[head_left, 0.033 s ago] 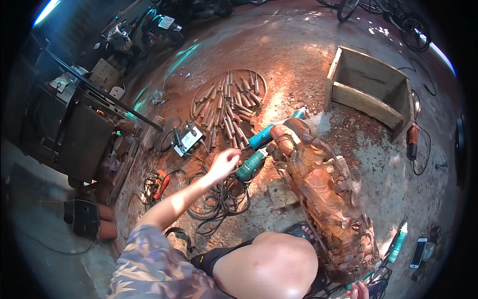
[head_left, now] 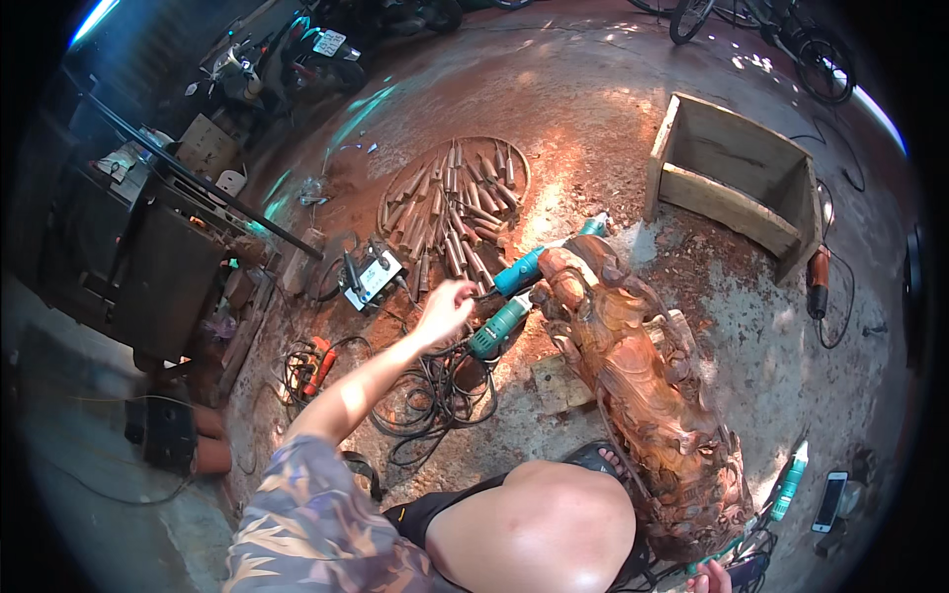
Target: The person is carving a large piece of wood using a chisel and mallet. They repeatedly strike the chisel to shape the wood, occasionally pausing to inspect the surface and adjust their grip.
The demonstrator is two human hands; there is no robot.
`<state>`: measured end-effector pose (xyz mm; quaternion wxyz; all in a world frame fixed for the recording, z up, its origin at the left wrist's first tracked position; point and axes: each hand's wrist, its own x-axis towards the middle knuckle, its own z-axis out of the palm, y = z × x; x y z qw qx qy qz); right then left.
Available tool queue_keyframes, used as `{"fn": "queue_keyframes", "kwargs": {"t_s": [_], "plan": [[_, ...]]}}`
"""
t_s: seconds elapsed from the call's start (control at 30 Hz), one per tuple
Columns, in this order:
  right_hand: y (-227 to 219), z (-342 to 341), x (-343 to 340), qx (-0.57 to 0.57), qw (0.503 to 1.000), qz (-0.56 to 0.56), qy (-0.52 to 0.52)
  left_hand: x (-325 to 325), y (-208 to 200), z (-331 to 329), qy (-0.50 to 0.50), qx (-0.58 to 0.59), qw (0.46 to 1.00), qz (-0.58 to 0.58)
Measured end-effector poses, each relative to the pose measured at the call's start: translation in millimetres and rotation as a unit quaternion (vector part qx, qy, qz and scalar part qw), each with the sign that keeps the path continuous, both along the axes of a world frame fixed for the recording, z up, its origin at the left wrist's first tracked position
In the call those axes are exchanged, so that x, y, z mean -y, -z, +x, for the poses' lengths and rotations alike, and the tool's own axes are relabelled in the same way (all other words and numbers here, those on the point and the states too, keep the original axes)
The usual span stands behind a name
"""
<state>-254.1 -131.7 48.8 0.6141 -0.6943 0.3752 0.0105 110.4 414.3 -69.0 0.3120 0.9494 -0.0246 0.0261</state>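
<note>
My left hand (head_left: 445, 314) reaches forward over the floor with its fingers curled together; what they hold, if anything, I cannot make out. Just right of it lie a blue-teal power tool (head_left: 519, 271) and a green power tool (head_left: 501, 327). To the right stretches a large reddish-brown carved wooden figure (head_left: 633, 366), its far end against the tools. My right hand (head_left: 710, 576) is cut off by the lower edge, below the figure's near end. Its fingers are bent beside a green strip and a dark object; what they grip is unclear.
Many wooden-handled chisels (head_left: 460, 212) lie fanned out ahead. A white power box (head_left: 374, 279) and tangled black cables (head_left: 430, 400) are at left. At right are an open wooden box (head_left: 732, 198), an orange tool (head_left: 819, 282), another teal tool (head_left: 790, 484) and a phone (head_left: 830, 501).
My left hand has shifted slightly forward and its fingertips point more to the right. My left sleeve has moved a little to the right. My right hand has barely moved.
</note>
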Motion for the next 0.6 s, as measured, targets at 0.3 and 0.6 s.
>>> {"fn": "queue_keyframes", "kwargs": {"t_s": [0.3, 0.6], "plan": [[15.6, -48.5, -7.8, -0.075, 0.995, -0.061, 0.027, -85.4, 93.2, 137.1, 0.046, 0.009, 0.876, 0.481], [12.4, -37.4, -17.6, -0.106, 0.990, -0.092, -0.006, -110.3, 108.6, 158.7, 0.190, 0.094, 0.844, 0.492]]}}
